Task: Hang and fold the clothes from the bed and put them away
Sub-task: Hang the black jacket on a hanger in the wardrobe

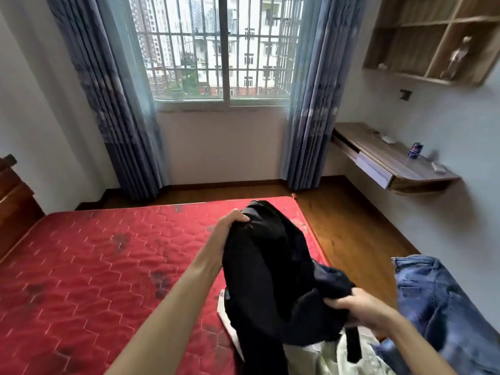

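A black garment [270, 269] hangs lifted above the red mattress [94, 266]. My left hand [230, 226] grips its upper edge, and my right hand [359, 309] grips a bunched part lower down at the right. A dark strap dangles below my right hand. Under the garment lie a white piece of clothing [230, 318] and a pale greenish one [335, 358]. Blue jeans [438, 307] lie at the right edge of the bed.
A wooden headboard [13, 201] stands at the far left. A wall-mounted desk [392, 163] carries a blue can [415, 150]. Wooden shelves [433, 39] hang above it. The curtained window [221, 50] is straight ahead, with wooden floor [351, 228] beside the bed.
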`<state>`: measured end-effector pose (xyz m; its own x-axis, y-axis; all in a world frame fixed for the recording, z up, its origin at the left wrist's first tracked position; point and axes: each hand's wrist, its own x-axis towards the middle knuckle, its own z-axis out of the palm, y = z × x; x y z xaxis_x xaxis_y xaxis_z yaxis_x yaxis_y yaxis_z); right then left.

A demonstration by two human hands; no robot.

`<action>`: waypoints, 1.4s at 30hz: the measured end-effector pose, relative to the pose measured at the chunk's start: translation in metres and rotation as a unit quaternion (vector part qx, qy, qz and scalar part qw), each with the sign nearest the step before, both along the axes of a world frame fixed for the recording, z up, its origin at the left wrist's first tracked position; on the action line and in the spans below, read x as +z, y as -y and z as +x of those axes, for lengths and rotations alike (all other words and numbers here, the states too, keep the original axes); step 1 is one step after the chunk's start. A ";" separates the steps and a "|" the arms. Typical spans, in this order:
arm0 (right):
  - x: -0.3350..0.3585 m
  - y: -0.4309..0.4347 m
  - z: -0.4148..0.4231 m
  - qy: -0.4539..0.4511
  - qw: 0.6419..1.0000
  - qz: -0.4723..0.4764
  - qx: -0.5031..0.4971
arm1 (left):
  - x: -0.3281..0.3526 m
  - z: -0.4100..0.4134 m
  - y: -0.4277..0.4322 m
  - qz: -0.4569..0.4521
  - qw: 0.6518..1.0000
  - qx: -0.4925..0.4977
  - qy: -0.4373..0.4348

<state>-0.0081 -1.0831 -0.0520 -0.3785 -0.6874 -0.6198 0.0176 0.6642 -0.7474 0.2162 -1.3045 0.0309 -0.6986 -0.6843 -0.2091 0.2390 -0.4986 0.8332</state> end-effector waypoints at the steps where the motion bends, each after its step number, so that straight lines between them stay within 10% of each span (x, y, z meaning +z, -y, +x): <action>1: 0.000 0.001 0.002 -0.021 0.993 0.063 0.100 | 0.011 0.000 0.004 -0.036 0.999 -0.029 0.021; 4: 0.019 0.021 -0.001 -0.151 0.932 0.136 0.301 | 0.042 0.005 0.011 -0.172 0.976 -0.129 0.040; 9: 0.061 0.074 0.007 -0.466 0.843 -0.246 0.107 | 0.072 0.019 -0.007 -0.335 0.888 -0.271 0.162; 12: 0.072 0.103 0.034 -0.432 0.804 -0.312 0.265 | 0.086 0.022 -0.028 -0.409 0.819 -0.341 0.212; 17: 0.046 0.110 0.089 -0.242 0.846 -0.288 0.378 | 0.089 0.052 -0.025 -0.436 0.784 -0.335 0.289; 23: 0.018 0.114 0.113 -0.372 0.856 -0.293 0.207 | 0.070 0.110 -0.006 -0.414 0.788 -0.272 0.364; 28: 0.054 0.113 0.124 -0.296 0.872 -0.390 0.003 | 0.048 0.137 0.014 -0.288 0.723 -0.324 0.538; 35: 0.079 0.107 0.144 -0.220 0.866 -0.443 -0.066 | -0.002 0.084 -0.012 -0.189 0.779 -0.401 0.444; 42: 0.068 0.081 0.113 -0.281 0.864 -0.416 -0.019 | -0.023 0.049 -0.033 -0.220 0.932 -0.130 0.259</action>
